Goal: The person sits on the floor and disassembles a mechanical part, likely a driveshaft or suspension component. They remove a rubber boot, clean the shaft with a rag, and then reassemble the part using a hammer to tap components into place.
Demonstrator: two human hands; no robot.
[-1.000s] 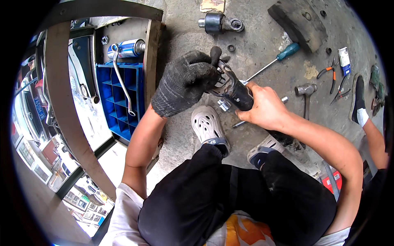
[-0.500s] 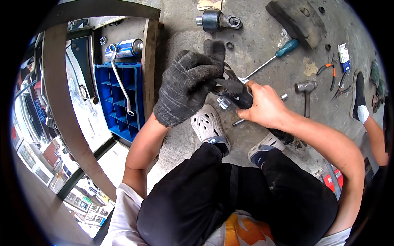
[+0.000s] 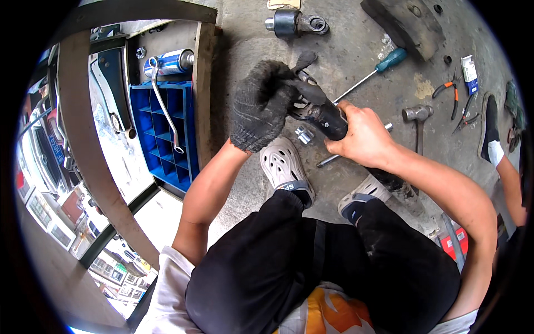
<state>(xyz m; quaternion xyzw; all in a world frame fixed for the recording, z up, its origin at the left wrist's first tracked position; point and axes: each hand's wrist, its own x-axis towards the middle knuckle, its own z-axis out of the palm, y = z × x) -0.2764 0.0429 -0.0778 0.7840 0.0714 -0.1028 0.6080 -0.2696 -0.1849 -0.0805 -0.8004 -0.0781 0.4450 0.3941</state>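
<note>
My left hand (image 3: 266, 106) wears a dark knitted glove and is closed over the metal end of a black cylindrical tool (image 3: 325, 118). My bare right hand (image 3: 364, 136) grips the black body of that same tool from the right. The tool is held above the concrete floor, just ahead of my grey perforated shoe (image 3: 285, 167). The tool's head is mostly hidden under the glove. Two small shiny sockets (image 3: 303, 134) lie on the floor right below it.
A blue divided tray (image 3: 167, 139) with a long wrench (image 3: 164, 106) and a spray can (image 3: 172, 61) sits left. Around lie a green-handled screwdriver (image 3: 378, 69), a hammer (image 3: 417, 119), pliers (image 3: 453, 92), a metal bushing (image 3: 295, 23). Another person's leg and foot (image 3: 492, 145) are at right.
Both hands have lifted the tool slightly up and away from me. The gloved left hand shifted its hold over the tool's head.
</note>
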